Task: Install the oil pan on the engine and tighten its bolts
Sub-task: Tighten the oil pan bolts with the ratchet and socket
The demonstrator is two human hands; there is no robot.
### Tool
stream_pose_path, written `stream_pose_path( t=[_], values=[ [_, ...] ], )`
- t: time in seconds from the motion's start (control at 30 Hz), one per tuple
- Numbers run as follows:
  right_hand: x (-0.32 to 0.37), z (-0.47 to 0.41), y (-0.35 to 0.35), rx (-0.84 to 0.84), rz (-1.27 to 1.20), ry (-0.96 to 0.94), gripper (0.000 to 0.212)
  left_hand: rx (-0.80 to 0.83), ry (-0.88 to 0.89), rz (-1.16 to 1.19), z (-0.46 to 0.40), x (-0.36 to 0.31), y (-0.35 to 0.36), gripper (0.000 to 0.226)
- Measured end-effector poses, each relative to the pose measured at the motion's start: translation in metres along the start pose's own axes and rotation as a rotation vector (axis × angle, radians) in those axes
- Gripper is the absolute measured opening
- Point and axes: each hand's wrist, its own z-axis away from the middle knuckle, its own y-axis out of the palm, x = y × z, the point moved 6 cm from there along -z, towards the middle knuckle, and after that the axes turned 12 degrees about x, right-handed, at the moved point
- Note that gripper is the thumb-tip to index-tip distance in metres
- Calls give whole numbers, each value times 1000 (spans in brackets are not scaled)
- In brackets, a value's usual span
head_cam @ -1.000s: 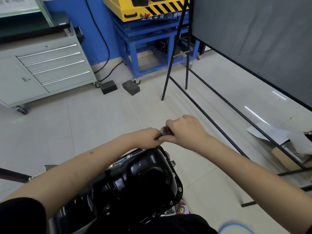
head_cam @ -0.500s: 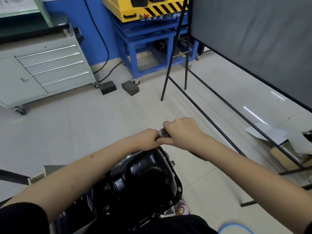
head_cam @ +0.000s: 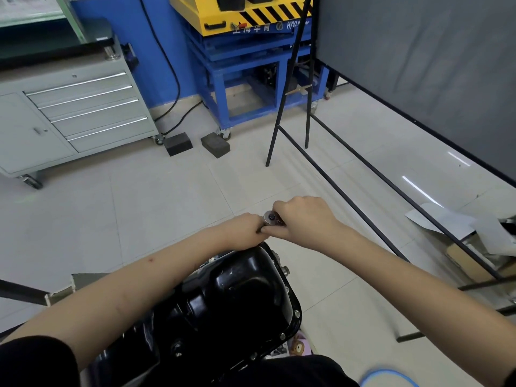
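Both hands are meeting at the far end of the black oil pan (head_cam: 237, 297), which is sitting directly below and nearer the camera than the grips. The right hand (head_cam: 303, 222) is closing its grip around the handle of a ratchet wrench (head_cam: 271, 218), fingers curled over it; only the round silver ratchet head is showing between the two hands. The left hand (head_cam: 243, 229) is lying just beside the ratchet head, its grip curled and touching the tool from the left, though whether it is pinching the socket below cannot be told, since that part is hidden. Bolts (head_cam: 284, 270) are standing along the pan's flange on the right side, below the right grip. Well beyond both grips, a grey drawer cabinet (head_cam: 83, 113) is standing far left and a blue and yellow lift cart (head_cam: 251, 65) straight ahead. A black metal frame (head_cam: 349, 174) is running along the floor to the right of the grips.
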Motion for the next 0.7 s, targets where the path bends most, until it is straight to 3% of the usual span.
stream_pose_path(
  t=[0.1,0.23,0.4,0.5,0.6,0.7],
  values=[
    [0,-1,1,11,-27,-17,40,-15,-1,-19,1,0,-2,23],
    [3,-1,-7,-72,117,-232,22,-25,12,1,0,0,-1,30],
    [-2,-2,0,-5,38,-59,49,-7,18,15,-1,0,1,26],
    [0,-2,4,4,-14,-10,52,-33,20,27,1,1,-1,35],
    [-1,-5,-1,0,-40,-79,36,-47,19,22,2,2,-1,36],
    [2,-5,-9,-28,88,-212,24,-39,24,51,1,1,-1,32]
  ],
)
